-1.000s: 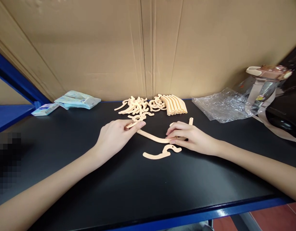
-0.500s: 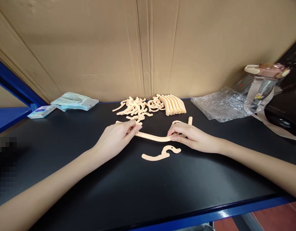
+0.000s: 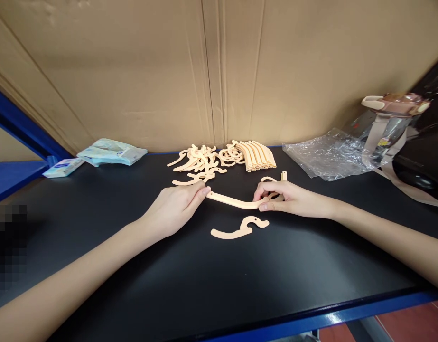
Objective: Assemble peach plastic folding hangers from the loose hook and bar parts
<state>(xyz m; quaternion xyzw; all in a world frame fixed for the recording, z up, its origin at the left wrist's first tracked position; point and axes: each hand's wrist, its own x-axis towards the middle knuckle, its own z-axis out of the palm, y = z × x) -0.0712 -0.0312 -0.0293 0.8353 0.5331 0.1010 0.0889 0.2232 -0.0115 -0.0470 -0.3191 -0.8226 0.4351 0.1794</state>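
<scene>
Left hand [image 3: 174,206] resting on the black counter [image 3: 190,280], fingers [image 3: 201,192] closed on the left end of a curved cream plastic strip [image 3: 233,202]. Right hand [image 3: 290,198] at the strip's other end, fingers pinched on it; strip spanning the gap between the two hands, low over the counter (contact with the surface cannot be told). Short cream piece [image 3: 283,175] standing just behind the right hand. Hook-shaped cream part [image 3: 240,229] lying flat and free just in front of the strip, touched by neither hand. Loose heap of similar hook parts [image 3: 197,164] behind the left hand, near the cardboard backing [image 3: 219,71]; row of curved strips [image 3: 257,154] stacked side by side just right of the heap. Crumpled clear plastic bag [image 3: 327,154] well right of these; lidded bottle [image 3: 389,118] behind it. Pale blue packets [image 3: 112,152] at far left rear.
</scene>
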